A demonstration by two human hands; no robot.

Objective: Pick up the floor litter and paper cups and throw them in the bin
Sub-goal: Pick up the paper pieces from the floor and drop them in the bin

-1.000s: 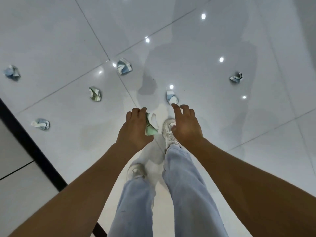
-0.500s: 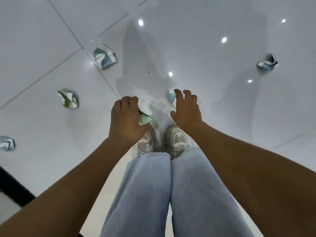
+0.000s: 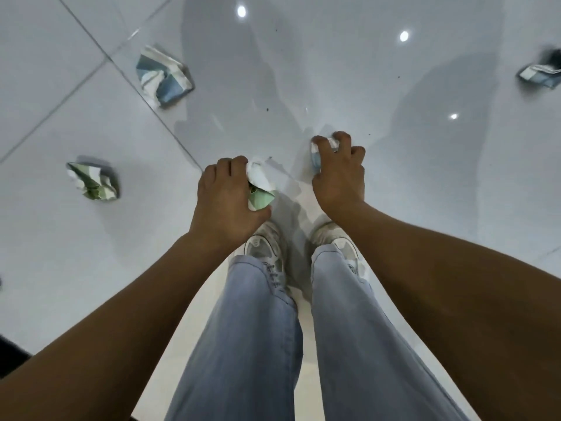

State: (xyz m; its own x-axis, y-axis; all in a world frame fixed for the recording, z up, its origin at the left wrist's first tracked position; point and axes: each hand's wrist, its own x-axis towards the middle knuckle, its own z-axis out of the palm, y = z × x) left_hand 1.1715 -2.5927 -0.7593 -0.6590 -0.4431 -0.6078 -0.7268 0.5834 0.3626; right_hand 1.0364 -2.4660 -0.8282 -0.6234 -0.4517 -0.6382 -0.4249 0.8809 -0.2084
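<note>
Down on the floor ahead of the shoes, my right hand (image 3: pixel 337 171) is closing its grip around a blue crumpled cup (image 3: pixel 317 156). I'm judging a firm squeeze before lifting is wise. My left hand (image 3: pixel 227 199) is holding a green crumpled cup (image 3: pixel 259 192), both arms reaching down, knuckles up.

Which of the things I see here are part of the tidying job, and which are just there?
Part of the job:
green crumpled paper, held by left hand
blue crumpled paper, gripped by right hand
three crumpled papers on the floor

Just there:
tiled floor
shoes
</note>
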